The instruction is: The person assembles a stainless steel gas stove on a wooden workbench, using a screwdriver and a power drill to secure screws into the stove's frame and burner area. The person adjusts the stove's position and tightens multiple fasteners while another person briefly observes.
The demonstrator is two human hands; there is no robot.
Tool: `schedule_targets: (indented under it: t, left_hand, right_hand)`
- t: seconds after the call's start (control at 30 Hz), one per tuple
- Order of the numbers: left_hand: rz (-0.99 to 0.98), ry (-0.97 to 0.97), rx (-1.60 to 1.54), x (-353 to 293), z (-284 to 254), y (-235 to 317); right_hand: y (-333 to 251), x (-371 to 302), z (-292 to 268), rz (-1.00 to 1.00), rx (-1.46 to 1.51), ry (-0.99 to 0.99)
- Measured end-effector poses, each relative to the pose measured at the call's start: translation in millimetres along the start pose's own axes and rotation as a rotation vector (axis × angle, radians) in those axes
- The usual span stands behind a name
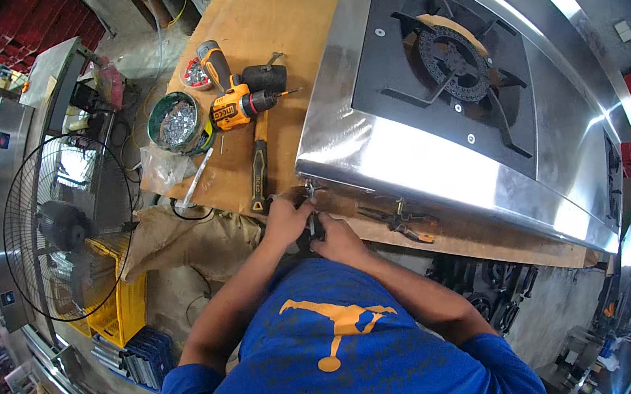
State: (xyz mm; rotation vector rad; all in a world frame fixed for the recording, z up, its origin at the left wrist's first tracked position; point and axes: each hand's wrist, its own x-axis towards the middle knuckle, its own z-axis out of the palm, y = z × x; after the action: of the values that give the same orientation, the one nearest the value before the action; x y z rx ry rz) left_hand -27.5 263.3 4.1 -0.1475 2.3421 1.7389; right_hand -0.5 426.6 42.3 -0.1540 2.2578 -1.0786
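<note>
Both my hands are close together at the near edge of the bench, just off the left front corner of a steel gas stove (394, 159). My left hand (287, 221) is closed around a small shiny metal part (311, 190), whose upper end shows above the fingers. Beside and a little below it, my right hand (339, 240) is closed at a dark piece (309, 235) between the two hands; its kind is hidden by the fingers. A hammer (260, 174) lies just beyond my left hand, its handle end near the knuckles. To the right, pliers (405, 225) with orange-and-black grips rest on the bench edge.
A cordless drill (233, 106), a tub of small metal fasteners (178, 123), a cup of red-topped pieces (196, 75) and a white marker (199, 177) occupy the bench's left side. A standing fan (64, 226) and yellow crate (124, 306) stand left on the floor.
</note>
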Motion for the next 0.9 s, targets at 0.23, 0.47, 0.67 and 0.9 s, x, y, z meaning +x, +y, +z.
schedule_targets:
  t: [0.23, 0.47, 0.67, 0.9]
  left_hand:
    - [-0.024, 0.017, 0.009, 14, -9, -5]
    - [0.117, 0.065, 0.324, 12, -17, 19]
    - [0.113, 0.078, 0.603, 11, -20, 37]
    - [0.091, 0.058, 0.363, 32, -25, 13]
  right_hand:
    - [-3, 23, 7, 0.088, 0.411, -0.104]
    - [4, 39, 21, 0.204, 0.868, -0.166]
    - [-2, 42, 21, 0.188, 0.858, -0.174]
    - [-10, 45, 17, 0.153, 0.836, -0.188]
